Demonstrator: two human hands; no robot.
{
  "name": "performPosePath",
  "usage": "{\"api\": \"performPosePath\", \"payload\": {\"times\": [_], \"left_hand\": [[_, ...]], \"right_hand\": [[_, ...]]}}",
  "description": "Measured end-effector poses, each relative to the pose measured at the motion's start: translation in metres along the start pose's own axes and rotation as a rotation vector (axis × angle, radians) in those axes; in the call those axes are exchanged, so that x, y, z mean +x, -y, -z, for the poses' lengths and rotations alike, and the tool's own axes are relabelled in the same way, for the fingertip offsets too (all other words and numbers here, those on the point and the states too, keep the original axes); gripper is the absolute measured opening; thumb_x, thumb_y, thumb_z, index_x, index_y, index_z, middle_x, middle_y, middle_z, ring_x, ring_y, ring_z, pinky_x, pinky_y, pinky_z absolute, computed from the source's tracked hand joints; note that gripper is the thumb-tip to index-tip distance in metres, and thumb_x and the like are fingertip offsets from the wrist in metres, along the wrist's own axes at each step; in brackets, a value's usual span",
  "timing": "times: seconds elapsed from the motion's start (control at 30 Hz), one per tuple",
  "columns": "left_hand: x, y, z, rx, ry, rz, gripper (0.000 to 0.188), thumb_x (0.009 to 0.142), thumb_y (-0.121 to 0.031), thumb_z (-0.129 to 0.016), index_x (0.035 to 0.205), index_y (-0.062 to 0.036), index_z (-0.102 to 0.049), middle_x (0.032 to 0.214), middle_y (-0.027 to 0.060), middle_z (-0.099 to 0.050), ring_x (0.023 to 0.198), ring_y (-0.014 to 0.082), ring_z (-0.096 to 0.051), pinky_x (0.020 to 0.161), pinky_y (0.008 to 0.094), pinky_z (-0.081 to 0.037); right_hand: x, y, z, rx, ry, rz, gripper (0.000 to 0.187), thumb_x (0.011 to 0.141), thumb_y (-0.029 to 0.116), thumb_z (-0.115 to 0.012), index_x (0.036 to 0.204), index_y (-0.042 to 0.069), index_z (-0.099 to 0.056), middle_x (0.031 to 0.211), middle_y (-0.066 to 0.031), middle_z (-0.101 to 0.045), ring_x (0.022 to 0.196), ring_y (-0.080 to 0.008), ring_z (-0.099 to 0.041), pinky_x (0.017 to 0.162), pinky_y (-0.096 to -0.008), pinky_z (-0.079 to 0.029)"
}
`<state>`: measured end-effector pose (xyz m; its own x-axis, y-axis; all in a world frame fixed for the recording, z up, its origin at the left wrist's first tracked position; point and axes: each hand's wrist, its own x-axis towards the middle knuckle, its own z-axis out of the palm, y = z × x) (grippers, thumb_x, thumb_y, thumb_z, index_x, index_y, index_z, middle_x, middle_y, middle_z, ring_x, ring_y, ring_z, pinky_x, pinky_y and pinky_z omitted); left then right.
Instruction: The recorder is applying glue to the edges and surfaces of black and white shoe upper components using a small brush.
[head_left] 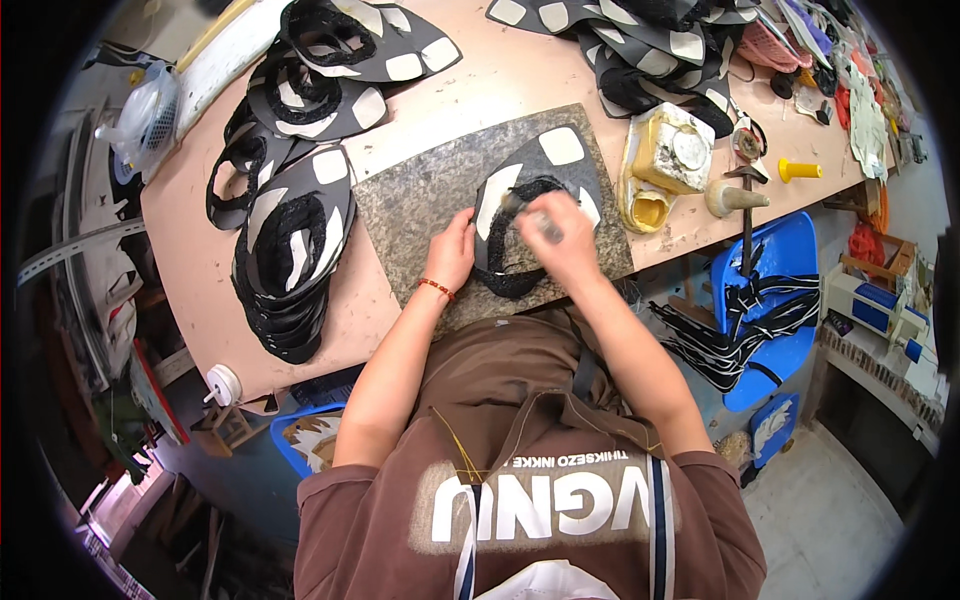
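On a speckled grey board (400, 220) in front of me lies a flat black shoe upper (490, 225) with white patches and a fuzzy black inner edge. My left hand (452, 250), a red bead bracelet at its wrist, rests against the piece's left edge, with the fingers close together. My right hand (565, 235) is above the middle of the upper, its fingers closed around a short greyish tool (548, 230) smeared by motion. The tool's kind cannot be made out. Its dark end is near the fuzzy edge.
Stacked similar uppers (290, 260) lie left of the board, with more piles (650, 50) at the back. To the right stand a glue-stained container (680, 150), a hammer (745, 200) and a yellow spool (800, 170). A blue chair (790, 250) holding striped straps is beyond the table edge.
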<state>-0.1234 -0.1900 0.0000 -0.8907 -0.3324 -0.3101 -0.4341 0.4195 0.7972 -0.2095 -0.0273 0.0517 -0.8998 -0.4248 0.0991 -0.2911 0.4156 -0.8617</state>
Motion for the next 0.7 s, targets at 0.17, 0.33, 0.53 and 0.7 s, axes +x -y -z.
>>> {"api": "performPosePath", "payload": {"times": [0.17, 0.33, 0.53, 0.7], "left_hand": [[0.002, 0.003, -0.002, 0.072, 0.021, -0.05, 0.027, 0.091, -0.012, -0.046, 0.117, -0.0075, -0.052, 0.095, 0.0229, -0.062, 0.09, 0.0385, -0.06, 0.075, 0.0403, -0.048], [0.003, 0.007, 0.0, 0.098, 0.013, -0.139, 0.026, 0.091, -0.012, -0.046, 0.117, -0.0094, -0.051, 0.09, 0.0228, -0.062, 0.087, 0.0409, -0.059, 0.072, 0.044, -0.047], [-0.016, -0.007, 0.015, 0.263, 0.064, -0.165, 0.028, 0.091, -0.019, -0.049, 0.116, -0.0065, -0.047, 0.091, 0.0248, -0.061, 0.085, 0.0423, -0.059, 0.071, 0.0447, -0.048], [-0.086, 0.039, -0.001, 0.219, 0.114, 0.005, 0.035, 0.091, -0.023, -0.048, 0.11, 0.0045, -0.041, 0.076, 0.0207, -0.063, 0.06, 0.0305, -0.065, 0.059, 0.0382, -0.052]], "right_hand": [[0.014, -0.01, 0.007, 0.096, 0.016, -0.012, 0.014, 0.073, 0.011, -0.067, 0.078, 0.002, -0.058, 0.077, -0.0113, -0.059, 0.071, -0.0263, -0.059, 0.066, -0.0331, -0.047], [-0.039, 0.006, -0.009, 0.213, 0.607, 0.087, 0.017, 0.07, 0.015, -0.067, 0.08, 0.004, -0.058, 0.075, -0.0139, -0.058, 0.074, -0.0321, -0.059, 0.066, -0.0372, -0.048], [-0.067, 0.006, -0.011, 0.316, 0.541, -0.012, 0.016, 0.072, 0.011, -0.067, 0.08, 0.002, -0.056, 0.077, -0.0121, -0.057, 0.073, -0.0313, -0.058, 0.067, -0.0365, -0.047], [-0.067, 0.005, -0.002, 0.325, 0.483, -0.061, 0.016, 0.073, 0.01, -0.068, 0.081, 0.003, -0.057, 0.08, -0.0101, -0.059, 0.076, -0.0269, -0.06, 0.07, -0.0332, -0.047]]}}
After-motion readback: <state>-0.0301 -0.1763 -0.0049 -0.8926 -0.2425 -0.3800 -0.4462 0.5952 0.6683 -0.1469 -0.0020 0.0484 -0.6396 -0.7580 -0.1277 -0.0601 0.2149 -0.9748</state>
